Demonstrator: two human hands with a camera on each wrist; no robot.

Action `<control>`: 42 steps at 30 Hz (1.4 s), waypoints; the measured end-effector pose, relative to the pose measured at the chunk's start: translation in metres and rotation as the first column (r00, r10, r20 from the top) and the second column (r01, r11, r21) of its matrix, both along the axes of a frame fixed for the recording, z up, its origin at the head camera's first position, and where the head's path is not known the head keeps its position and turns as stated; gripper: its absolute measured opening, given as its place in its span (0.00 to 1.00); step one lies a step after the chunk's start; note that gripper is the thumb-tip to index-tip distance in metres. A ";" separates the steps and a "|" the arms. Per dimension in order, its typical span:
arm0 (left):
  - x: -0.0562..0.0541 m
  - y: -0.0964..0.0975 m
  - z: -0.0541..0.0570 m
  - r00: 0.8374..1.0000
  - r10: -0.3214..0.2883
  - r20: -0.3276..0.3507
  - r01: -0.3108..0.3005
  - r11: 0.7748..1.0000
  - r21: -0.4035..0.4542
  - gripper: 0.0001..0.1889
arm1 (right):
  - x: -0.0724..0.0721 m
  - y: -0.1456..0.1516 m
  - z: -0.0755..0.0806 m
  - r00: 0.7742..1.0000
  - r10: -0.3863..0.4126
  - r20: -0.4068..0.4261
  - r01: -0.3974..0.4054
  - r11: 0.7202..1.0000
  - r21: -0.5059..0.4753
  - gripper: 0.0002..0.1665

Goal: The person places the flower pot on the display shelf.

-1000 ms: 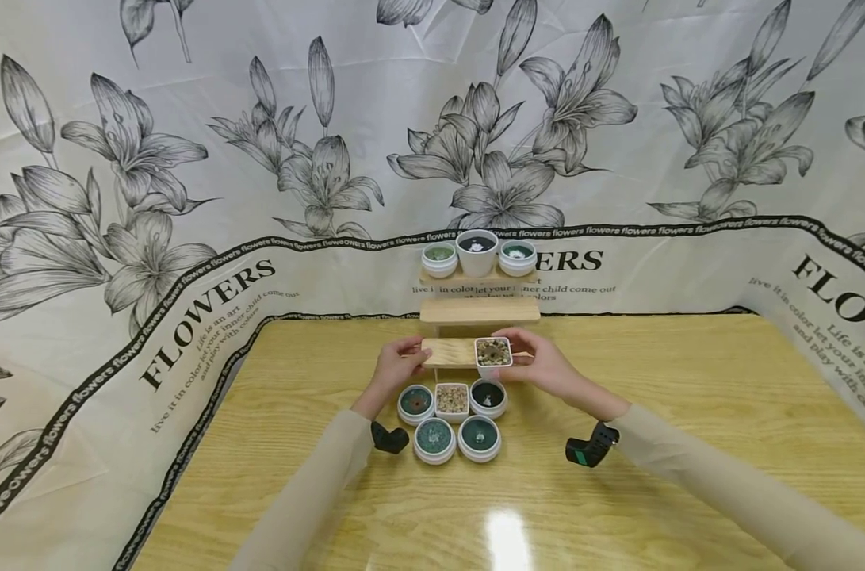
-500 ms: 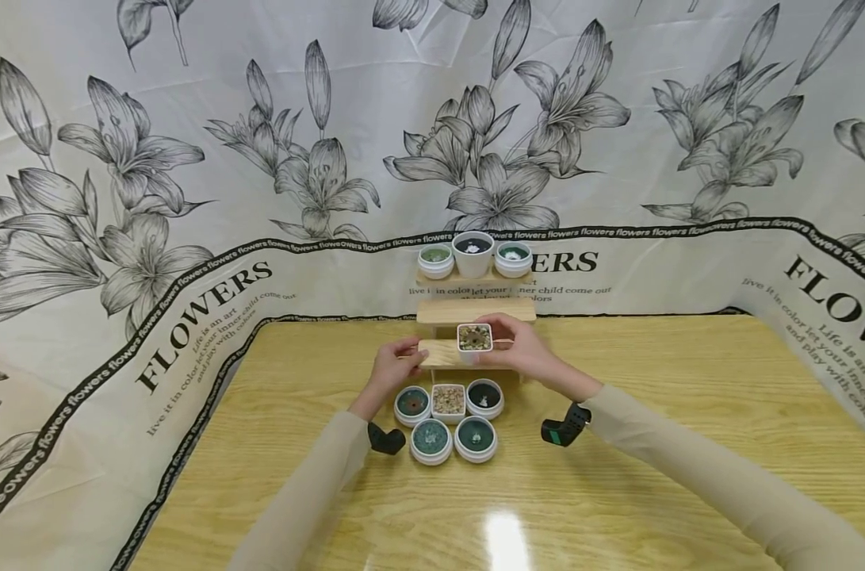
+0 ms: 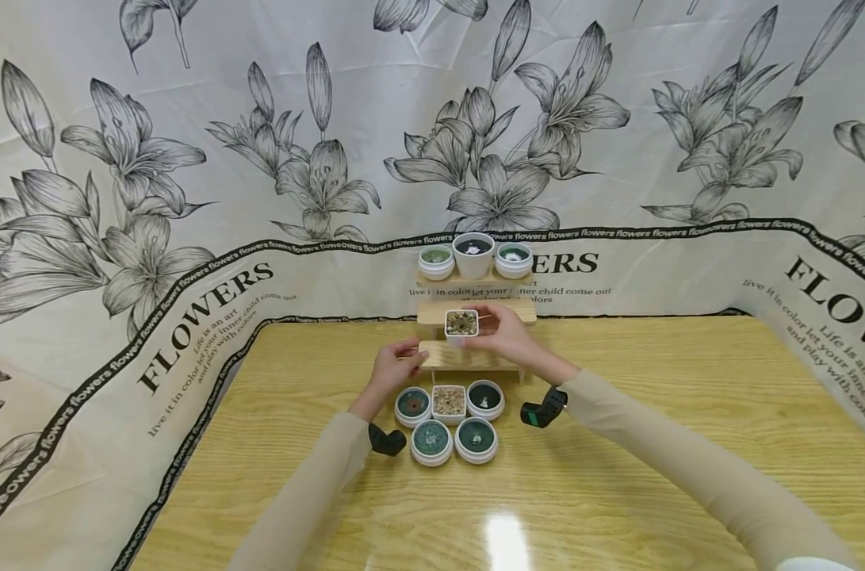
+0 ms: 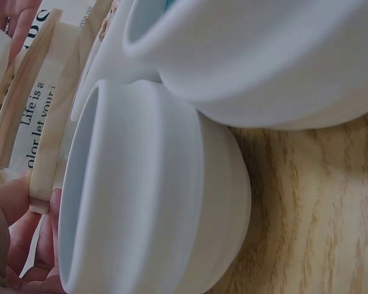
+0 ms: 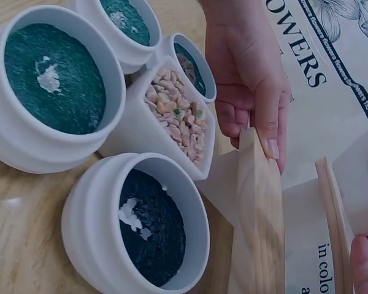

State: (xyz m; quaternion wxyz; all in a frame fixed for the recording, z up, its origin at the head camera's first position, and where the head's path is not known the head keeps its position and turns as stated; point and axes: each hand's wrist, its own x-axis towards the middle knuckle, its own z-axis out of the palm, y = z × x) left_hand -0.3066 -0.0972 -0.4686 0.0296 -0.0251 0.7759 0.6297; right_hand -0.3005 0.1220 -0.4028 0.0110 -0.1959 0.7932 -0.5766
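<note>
My left hand [image 3: 392,369] pinches the left end of the lowest step [image 3: 475,358] of a tiered wooden stand, thumb on top and fingers underneath. The right wrist view shows this grip on the board [image 5: 260,208] from the side. In my right hand [image 3: 509,337] is a small square white pot [image 3: 462,323] filled with pebbles, gripped by its right side. The pot is held upright and overlaps the middle step [image 3: 432,312] in the head view. Only fingertips [image 5: 365,263] of the right hand and part of the pot show in the right wrist view.
On the stand's top step, three white pots [image 3: 473,258] stand in a row. In front of the stand, several round white pots [image 3: 476,442] with dark green or dark fill surround a square pebble pot [image 3: 449,402] on the wooden table [image 3: 618,492]. Flower-printed cloth [image 3: 332,277] hangs behind.
My right hand has carried the square pot left and up, from the right part of the lowest step to in front of the middle step. My left hand keeps its grip.
</note>
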 end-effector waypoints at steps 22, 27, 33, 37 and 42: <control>0.000 -0.002 -0.002 1.000 0.005 -0.002 -0.005 1.000 0.003 0.20 | -0.031 -0.024 0.009 0.995 -0.086 0.051 0.087 0.996 -0.004 0.39; 0.001 -0.002 -0.002 1.000 -0.004 -0.003 0.004 1.000 0.001 0.21 | -0.037 -0.030 0.007 0.995 -0.090 0.046 0.091 0.996 -0.024 0.39; 0.001 -0.001 -0.001 1.000 -0.006 -0.002 0.006 1.000 0.000 0.21 | -0.041 -0.034 0.003 0.994 -0.106 0.034 0.107 0.994 -0.035 0.38; 0.000 0.000 -0.001 1.000 -0.004 -0.006 0.004 1.000 -0.004 0.21 | -0.044 -0.036 0.001 0.992 -0.123 0.032 0.124 0.992 -0.040 0.37; -0.001 0.000 -0.001 1.000 -0.007 -0.010 0.007 1.000 -0.005 0.21 | -0.044 -0.036 0.002 0.991 -0.132 0.028 0.133 0.990 -0.039 0.37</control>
